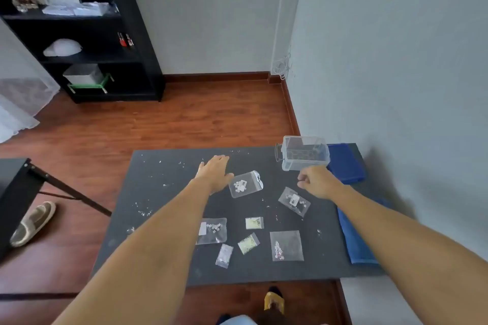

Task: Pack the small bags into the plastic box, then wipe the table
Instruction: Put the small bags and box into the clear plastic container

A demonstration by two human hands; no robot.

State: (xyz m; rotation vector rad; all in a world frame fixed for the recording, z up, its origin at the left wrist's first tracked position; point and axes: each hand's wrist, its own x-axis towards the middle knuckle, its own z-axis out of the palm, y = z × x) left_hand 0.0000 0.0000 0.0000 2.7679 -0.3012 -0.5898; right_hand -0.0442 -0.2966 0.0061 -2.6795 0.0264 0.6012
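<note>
A dark grey rectangular table (163,219) is strewn with seven small clear plastic bags (245,183). A clear lidless plastic box (303,153) is seen just beyond the right hand (318,182), whose fingers are curled shut around nothing visible. The left hand (215,173) is spread flat, fingers together, thumb beside the nearest bag.

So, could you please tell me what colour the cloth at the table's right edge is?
Blue: the cloth shows best in the head view, against the dark grey table.
</note>
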